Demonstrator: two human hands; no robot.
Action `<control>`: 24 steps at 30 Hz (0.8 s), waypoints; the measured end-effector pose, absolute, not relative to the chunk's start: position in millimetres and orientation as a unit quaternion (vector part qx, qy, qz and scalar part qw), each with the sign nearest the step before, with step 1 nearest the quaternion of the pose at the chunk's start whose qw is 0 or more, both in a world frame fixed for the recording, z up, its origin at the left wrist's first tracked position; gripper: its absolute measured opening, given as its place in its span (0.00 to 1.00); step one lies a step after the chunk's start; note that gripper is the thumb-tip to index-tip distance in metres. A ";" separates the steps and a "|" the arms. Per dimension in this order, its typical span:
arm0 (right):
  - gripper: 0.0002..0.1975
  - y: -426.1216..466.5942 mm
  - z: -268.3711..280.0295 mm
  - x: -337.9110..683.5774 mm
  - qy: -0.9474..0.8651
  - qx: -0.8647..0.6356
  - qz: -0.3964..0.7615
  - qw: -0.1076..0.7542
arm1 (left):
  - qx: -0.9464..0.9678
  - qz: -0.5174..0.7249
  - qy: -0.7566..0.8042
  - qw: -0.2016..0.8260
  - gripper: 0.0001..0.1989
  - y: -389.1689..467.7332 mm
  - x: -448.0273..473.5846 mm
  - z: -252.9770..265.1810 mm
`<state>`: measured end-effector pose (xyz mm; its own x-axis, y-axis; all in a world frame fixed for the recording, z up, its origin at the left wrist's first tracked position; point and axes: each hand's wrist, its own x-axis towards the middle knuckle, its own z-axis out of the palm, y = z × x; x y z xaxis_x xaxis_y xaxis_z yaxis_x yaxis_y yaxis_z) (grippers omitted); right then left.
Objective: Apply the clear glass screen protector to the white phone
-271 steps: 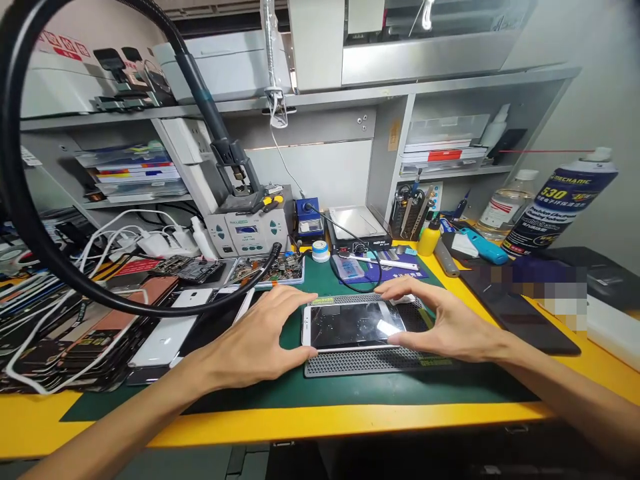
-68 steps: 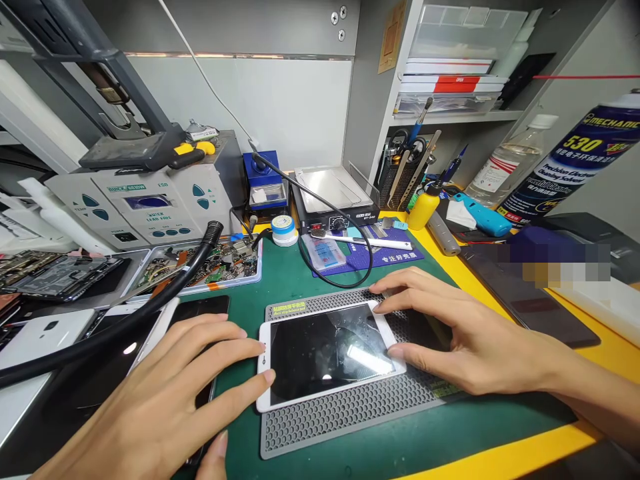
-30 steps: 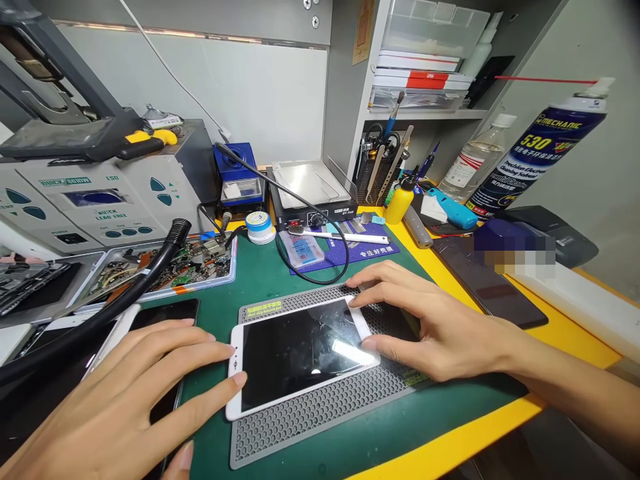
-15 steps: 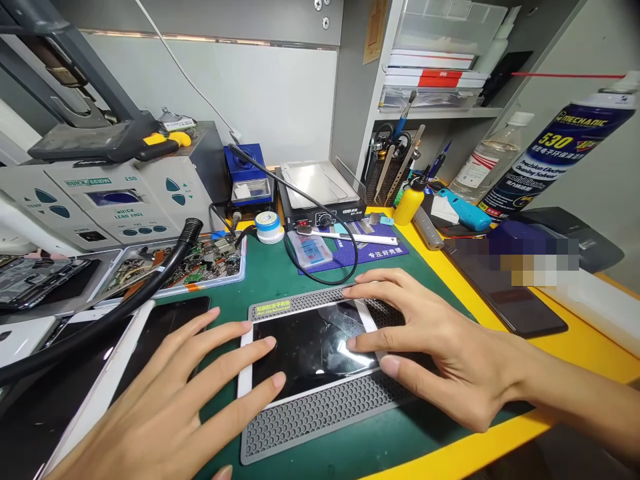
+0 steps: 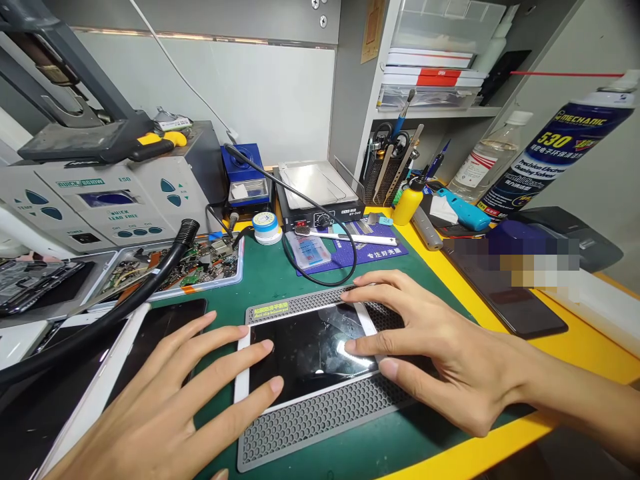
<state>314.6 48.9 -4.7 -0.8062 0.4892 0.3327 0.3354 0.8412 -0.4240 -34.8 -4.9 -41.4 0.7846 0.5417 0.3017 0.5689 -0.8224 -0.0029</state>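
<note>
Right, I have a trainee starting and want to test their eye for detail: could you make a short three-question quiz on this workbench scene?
1. Which hand is at the end of the white-framed phone nearer the blue spray can?
A) left only
B) right only
C) both

2. True or false: in the picture, the yellow bottle stands to the left of the round white tub.

3. Fill in: the large yellow number on the spray can is ____.

Key:
1. B, the right hand.
2. False; the yellow bottle is to the right of the round white tub.
3. 530.
</note>
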 end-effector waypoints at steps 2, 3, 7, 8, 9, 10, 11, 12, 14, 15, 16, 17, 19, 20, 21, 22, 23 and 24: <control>0.18 48.5 -4.9 314.6 -0.934 -0.219 0.173 0.221 | -0.936 -0.159 -0.312 0.039 0.34 -5.9 -32.4 -41.1; 0.18 48.3 -4.9 314.7 -0.935 -0.219 0.172 0.222 | -0.934 -0.162 -0.317 0.037 0.34 -6.1 -31.7 -40.9; 0.18 48.2 -5.4 314.7 -0.935 -0.216 0.172 0.222 | -0.941 -0.158 -0.298 0.036 0.35 -5.6 -31.6 -41.0; 0.18 48.3 -5.6 314.7 -0.935 -0.216 0.174 0.221 | -0.939 -0.161 -0.301 0.032 0.34 -5.6 -31.4 -41.3; 0.18 48.5 -5.8 314.7 -0.935 -0.217 0.175 0.220 | -0.937 -0.167 -0.306 0.028 0.33 -5.8 -31.1 -41.6; 0.18 48.6 -5.9 314.6 -0.934 -0.219 0.175 0.219 | -0.933 -0.174 -0.313 0.025 0.32 -6.1 -30.6 -41.9; 0.18 48.7 -6.0 314.5 -0.934 -0.221 0.176 0.218 | -0.931 -0.180 -0.318 0.022 0.31 -6.4 -29.9 -42.0; 0.18 48.7 -5.9 314.4 -0.934 -0.223 0.175 0.216 | -0.930 -0.184 -0.316 0.021 0.31 -6.8 -29.1 -41.8; 0.18 48.5 -5.5 314.2 -0.935 -0.224 0.173 0.212 | -0.931 -0.191 -0.310 0.019 0.30 -7.7 -27.0 -40.5; 0.18 48.3 -5.2 314.2 -0.936 -0.224 0.171 0.210 | -0.931 -0.195 -0.308 0.017 0.30 -8.1 -25.8 -39.5; 0.18 48.2 -5.0 314.2 -0.937 -0.224 0.170 0.208 | -0.931 -0.199 -0.306 0.014 0.30 -8.6 -24.4 -38.3; 0.19 48.1 -4.8 314.3 -0.938 -0.224 0.168 0.206 | -0.930 -0.203 -0.306 0.014 0.29 -9.1 -22.9 -37.0; 0.19 47.8 -4.7 314.6 -0.938 -0.223 0.166 0.206 | -0.926 -0.211 -0.313 0.017 0.28 -10.3 -19.6 -34.5; 0.18 47.7 -4.8 314.8 -0.938 -0.223 0.166 0.206 | -0.924 -0.214 -0.318 0.019 0.27 -10.8 -18.0 -33.4; 0.18 47.6 -4.8 315.0 -0.938 -0.223 0.166 0.206 | -0.922 -0.216 -0.322 0.019 0.26 -11.2 -16.5 -32.5; 0.18 47.5 -5.0 315.2 -0.939 -0.224 0.165 0.204 | -0.920 -0.217 -0.326 0.019 0.26 -11.5 -15.3 -31.7; 0.18 47.4 -5.2 315.4 -0.939 -0.225 0.164 0.203 | -0.920 -0.217 -0.327 0.017 0.25 -11.5 -14.3 -31.0; 0.19 47.3 -5.4 315.4 -0.939 -0.225 0.163 0.202 | -0.920 -0.216 -0.327 0.016 0.25 -11.4 -13.6 -30.4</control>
